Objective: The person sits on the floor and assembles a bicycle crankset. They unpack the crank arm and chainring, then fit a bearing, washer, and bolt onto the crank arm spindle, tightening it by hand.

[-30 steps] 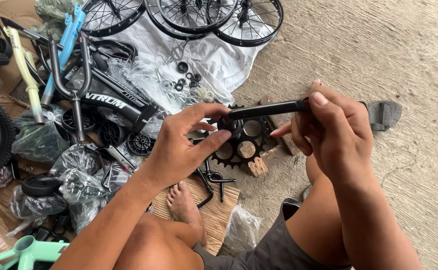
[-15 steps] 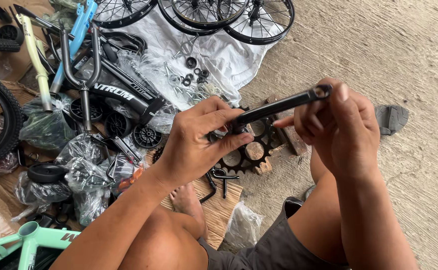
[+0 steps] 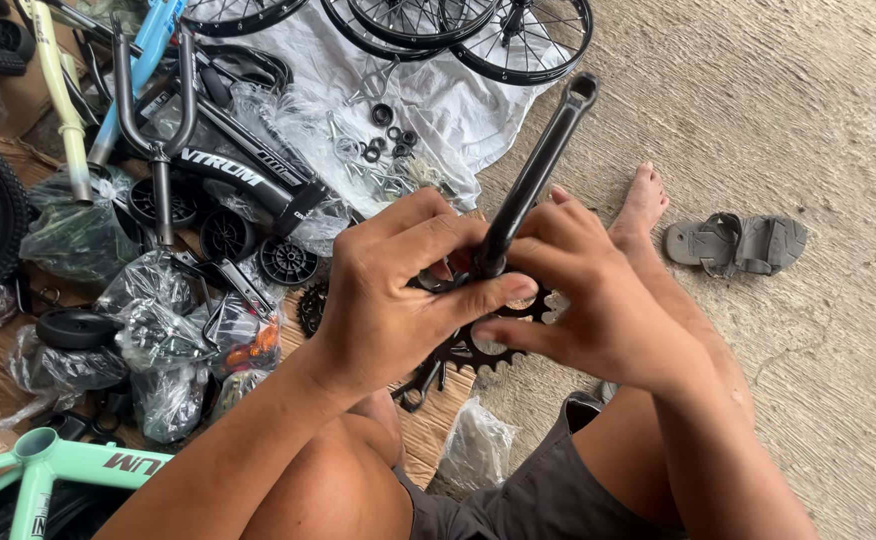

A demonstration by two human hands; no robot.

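A: What is in the hands?

B: A black crank arm, a straight metal bar with a ringed eye at its far end. It stands tilted, the eye up and away from the person. Its lower end meets a black toothed chainring, and both hands close over that joint.

A: How are the hands set?

B: The left hand is curled tight, thumb stretched across the front, grasping the base of the crank arm and the chainring beneath it. The right hand wraps the same spot from the other side, fingers bent and pinching, with the teeth showing just under its thumb. Neither palm is open.

A: And around them?

B: One grey sandal lies on the concrete, near the person's bare foot. Three spoked wheels rest at the top on a white sheet, with small washers and bolts scattered on it. One black frame lies to the left, one mint-green frame sits at the bottom corner, and several plastic bags of parts lie between them on cardboard.
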